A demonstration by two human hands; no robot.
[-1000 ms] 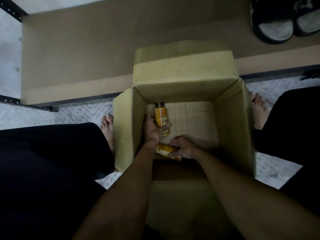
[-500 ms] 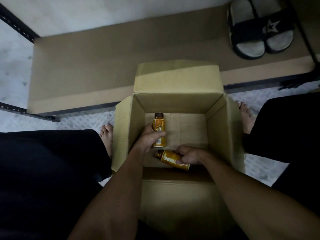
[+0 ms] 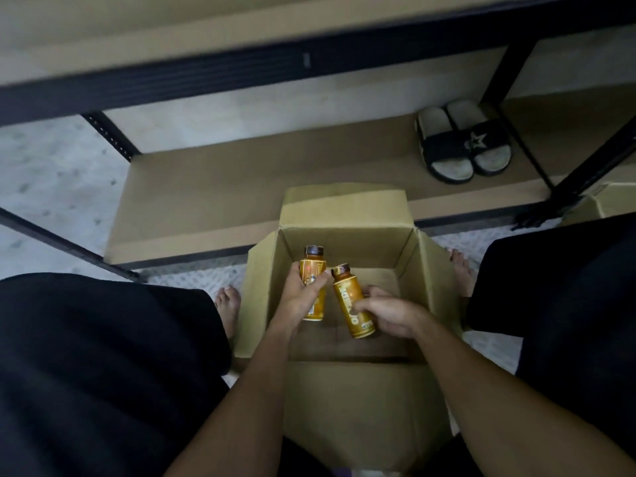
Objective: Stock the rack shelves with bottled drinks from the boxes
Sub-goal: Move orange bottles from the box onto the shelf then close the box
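Left hand [image 3: 303, 299] had fingers curled round the upright bottle [image 3: 310, 268], right hand [image 3: 390, 315] round the tilted bottle [image 3: 347, 297], both within the open box [image 3: 425, 270]. Caps nearly touched (one-handed grips), so they could've knocked or slipped on the way to the shelf [image 3: 241, 173].

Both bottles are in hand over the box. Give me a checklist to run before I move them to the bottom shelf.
1. Left hand grips the left bottle: ok.
2. Right hand grips the right bottle, which is tilted: ok.
3. Caps on both bottles: ok.
4. Bottles apart from each other: cannot tell; the right cap is close to the left hand's fingers.
5. Nothing left in the box: cannot tell; no other bottle shows, but the arms hide the near part.
6. Room on the shelf left of the sandals: ok.
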